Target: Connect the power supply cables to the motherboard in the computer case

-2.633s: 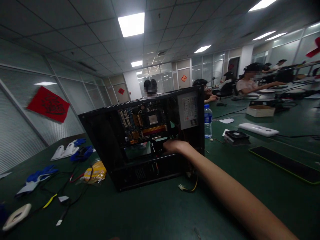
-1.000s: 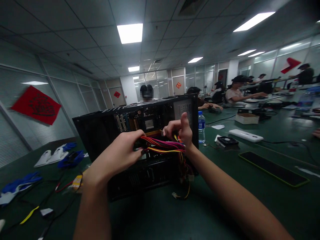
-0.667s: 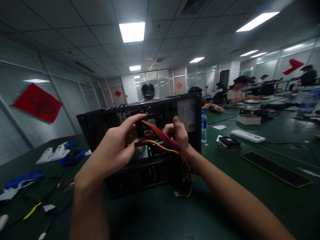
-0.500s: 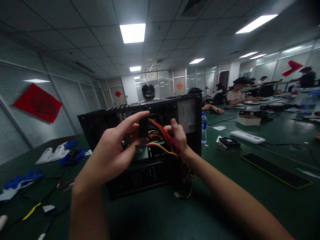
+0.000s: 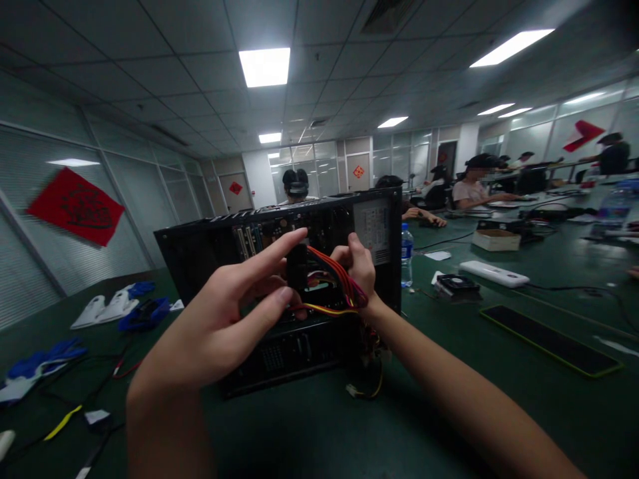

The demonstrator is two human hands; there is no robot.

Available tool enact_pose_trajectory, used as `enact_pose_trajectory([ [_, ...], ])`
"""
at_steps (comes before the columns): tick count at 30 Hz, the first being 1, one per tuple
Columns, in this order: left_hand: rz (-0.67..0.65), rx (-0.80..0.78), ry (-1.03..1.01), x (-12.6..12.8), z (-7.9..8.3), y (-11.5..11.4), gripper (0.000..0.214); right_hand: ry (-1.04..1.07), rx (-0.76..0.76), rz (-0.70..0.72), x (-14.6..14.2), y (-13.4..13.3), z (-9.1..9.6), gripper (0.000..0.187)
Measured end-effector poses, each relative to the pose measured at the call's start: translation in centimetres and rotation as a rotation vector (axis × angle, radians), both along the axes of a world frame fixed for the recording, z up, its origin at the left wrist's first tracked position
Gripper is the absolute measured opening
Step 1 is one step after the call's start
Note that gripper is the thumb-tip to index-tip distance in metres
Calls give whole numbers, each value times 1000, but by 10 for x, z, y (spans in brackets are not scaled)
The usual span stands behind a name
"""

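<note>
An open black computer case (image 5: 264,356) lies in front of me, its inner boards and expansion slots (image 5: 245,241) partly showing. My left hand (image 5: 219,319) is at its opening, with a dark cable connector (image 5: 297,266) between thumb and fingers. Orange, red and yellow power cables (image 5: 344,269) run from that connector to my right hand (image 5: 362,269). The right fingers are curled around the cable bundle beside the labelled power supply (image 5: 372,229). What lies behind both hands inside the case is hidden.
Loose cable ends (image 5: 364,391) hang at the case's lower right. A water bottle (image 5: 407,253), a fan cooler (image 5: 456,286), a white power strip (image 5: 494,273) and a dark mat (image 5: 549,339) lie right. Blue-and-white gloves (image 5: 44,359) lie left. Other people sit farther back.
My left hand and the connector have shifted a little right, uncovering more of the slots. The cables now bow outward in a wider loop. The case has stayed nearly still.
</note>
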State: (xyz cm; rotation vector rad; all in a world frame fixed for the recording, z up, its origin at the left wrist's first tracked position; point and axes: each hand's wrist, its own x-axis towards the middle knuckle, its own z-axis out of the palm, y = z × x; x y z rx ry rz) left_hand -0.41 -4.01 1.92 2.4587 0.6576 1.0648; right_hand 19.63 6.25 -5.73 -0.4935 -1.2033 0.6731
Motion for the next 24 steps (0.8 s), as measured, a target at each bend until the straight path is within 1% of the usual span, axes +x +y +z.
enact_pose_trajectory([
  [5, -63, -23, 38, -2, -3, 0, 80, 13, 4, 27, -1, 0, 0, 72],
  [8, -79, -24, 12, 0, -4, 3, 80, -41, -3, 80, 0, 0, 0, 72],
  [12, -54, 11, -68, 5, -5, 12, 69, -318, 31, 207, 3, 3, -4, 74],
  [14, -56, 21, -79, 7, -6, 16, 67, -479, 87, 222, 3, 6, -7, 75],
  [16, -51, 32, -69, 8, -7, 20, 66, -580, 135, 201, 2, 6, -9, 74],
  [18, -44, 33, -65, 9, -8, 22, 64, -579, 161, 184, 1, 4, -8, 72],
  [20, -48, 9, -74, 10, -9, 24, 61, -497, 171, 209, 0, -2, -4, 70],
  [22, -46, -14, -87, 12, -9, 26, 59, -406, 197, 250, 1, -12, 3, 69],
  [24, -29, -11, -96, 13, -10, 27, 58, -374, 247, 247, 4, -23, 11, 70],
])
